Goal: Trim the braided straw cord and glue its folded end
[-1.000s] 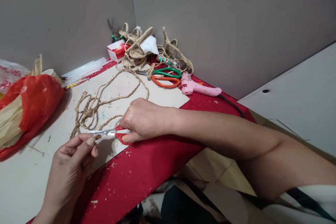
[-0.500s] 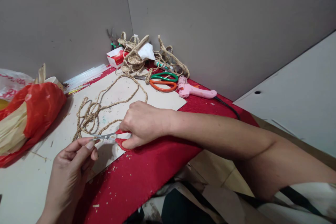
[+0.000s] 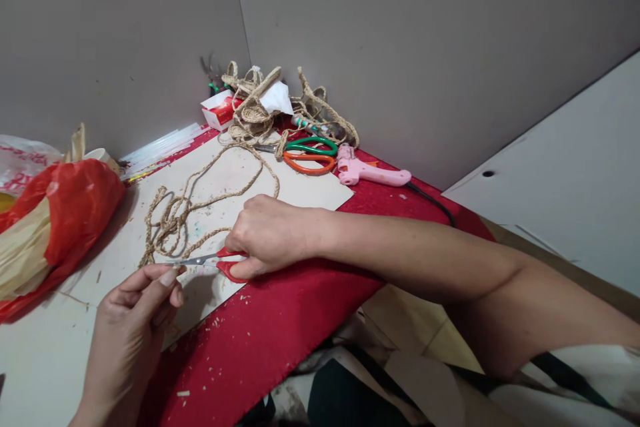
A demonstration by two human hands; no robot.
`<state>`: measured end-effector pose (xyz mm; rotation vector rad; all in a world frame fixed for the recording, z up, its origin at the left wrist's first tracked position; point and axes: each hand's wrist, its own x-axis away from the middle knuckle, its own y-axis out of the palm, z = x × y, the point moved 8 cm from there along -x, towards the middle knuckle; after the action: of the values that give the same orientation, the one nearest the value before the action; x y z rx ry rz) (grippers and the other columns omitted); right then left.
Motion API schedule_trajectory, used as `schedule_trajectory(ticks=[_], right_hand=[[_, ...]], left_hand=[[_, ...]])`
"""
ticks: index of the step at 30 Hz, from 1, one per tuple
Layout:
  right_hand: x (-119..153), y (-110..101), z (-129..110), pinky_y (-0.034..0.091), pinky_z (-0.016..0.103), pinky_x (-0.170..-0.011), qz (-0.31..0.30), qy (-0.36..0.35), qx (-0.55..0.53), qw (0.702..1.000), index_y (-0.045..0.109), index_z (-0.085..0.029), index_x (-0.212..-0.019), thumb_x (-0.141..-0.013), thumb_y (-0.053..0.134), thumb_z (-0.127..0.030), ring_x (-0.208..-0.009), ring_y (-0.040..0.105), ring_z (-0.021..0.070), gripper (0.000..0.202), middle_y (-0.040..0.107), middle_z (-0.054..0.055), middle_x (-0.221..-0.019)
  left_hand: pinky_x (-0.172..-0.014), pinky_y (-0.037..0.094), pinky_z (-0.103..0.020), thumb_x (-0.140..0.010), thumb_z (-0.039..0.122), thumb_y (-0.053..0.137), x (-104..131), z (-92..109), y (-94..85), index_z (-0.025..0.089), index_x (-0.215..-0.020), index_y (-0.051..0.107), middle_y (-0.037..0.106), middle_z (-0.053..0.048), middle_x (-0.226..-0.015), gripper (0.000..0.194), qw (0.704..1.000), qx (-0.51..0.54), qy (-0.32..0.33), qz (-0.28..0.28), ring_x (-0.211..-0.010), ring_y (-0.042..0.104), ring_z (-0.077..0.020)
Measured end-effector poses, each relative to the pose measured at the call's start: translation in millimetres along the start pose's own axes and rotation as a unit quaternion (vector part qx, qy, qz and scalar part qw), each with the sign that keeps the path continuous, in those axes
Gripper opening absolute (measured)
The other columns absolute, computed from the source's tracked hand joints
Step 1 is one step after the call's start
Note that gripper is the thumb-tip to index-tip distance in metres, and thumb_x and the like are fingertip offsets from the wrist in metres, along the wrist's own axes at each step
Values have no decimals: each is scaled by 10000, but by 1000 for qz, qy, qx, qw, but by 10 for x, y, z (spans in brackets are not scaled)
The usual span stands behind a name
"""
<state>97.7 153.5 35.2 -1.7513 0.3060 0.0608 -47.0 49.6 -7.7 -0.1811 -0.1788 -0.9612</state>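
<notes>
The right hand (image 3: 265, 233) has its grip closed around the handles of red-handled scissors (image 3: 200, 260); handles and blades look slightly closer together than half a second ago, so a snip seems under way. From that grip the blades point leftward to the left hand (image 3: 133, 310), thumb and forefinger pinched together, on what is too small to tell. Just beyond both grips, braided rope (image 3: 175, 220) lies tangled; farther right, a pink glue gun (image 3: 383, 175).

nothing readable — blurred marks on the plastic bag (image 3: 24, 163) and the small box (image 3: 219, 111).
</notes>
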Motion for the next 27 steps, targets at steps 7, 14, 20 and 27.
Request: schedule_trajectory(ticks=[7,14,20,27], right_hand=[[-11,-17,-14,183,272,-516,-16,6,-18,1000,727,-152,-722,-819,548,-443,-486,391,105,355,682,65,-628],[-36,-5,-15,194,265,-509,-23,7,-27,999,727,-170,-736,-848,542,-390,-486,400,99,308,689,44,-646],[-54,-71,78,196,256,-508,46,54,-33,997,692,-163,-661,-826,533,-409,-479,362,92,336,647,26,-591],[-59,-57,189,176,252,-500,88,96,-48,990,664,-163,-604,-799,548,-403,-470,256,89,331,568,-4,-521]], left_hand=[[-383,262,-138,-636,333,823,-7,-54,38,167,-680,655,538,33,-525,240,1000,5,-25,-9,-427,344,-42],[-392,261,-145,-671,346,807,12,16,27,161,-770,687,530,35,-530,241,1000,18,-8,-1,-421,321,-39],[-402,242,-147,-720,271,761,5,82,-15,165,-854,684,511,40,-534,186,993,113,9,-5,-428,285,-38],[-376,170,-156,-734,226,746,0,78,41,125,-870,676,291,97,-518,183,983,179,-22,-42,-449,164,-48]])
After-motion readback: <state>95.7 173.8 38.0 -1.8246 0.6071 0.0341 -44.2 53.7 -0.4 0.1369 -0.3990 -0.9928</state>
